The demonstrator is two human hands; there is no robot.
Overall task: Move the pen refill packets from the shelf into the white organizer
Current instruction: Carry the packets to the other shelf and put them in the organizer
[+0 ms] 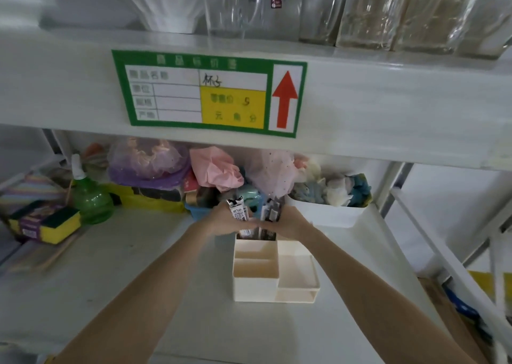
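A white organizer [256, 283] with several compartments stands on the shelf board in front of me. Pen refill packets stand upright in its far compartment, their tops sticking out above the rim. My left hand [225, 221] grips one packet [237, 210] with a white and black label. My right hand [288, 224] holds a darker bundle of packets [273, 208] just to the right of it. Both hands meet at the organizer's back edge, and the packets' lower ends are hidden inside the compartment.
A green spray bottle [90, 197] and a packed yellow sponge [45, 222] sit at the left. Bags of cloth, a blue basket [198, 210] and a white bin [327, 214] line the back. A shelf edge with a green price label [207, 95] hangs overhead.
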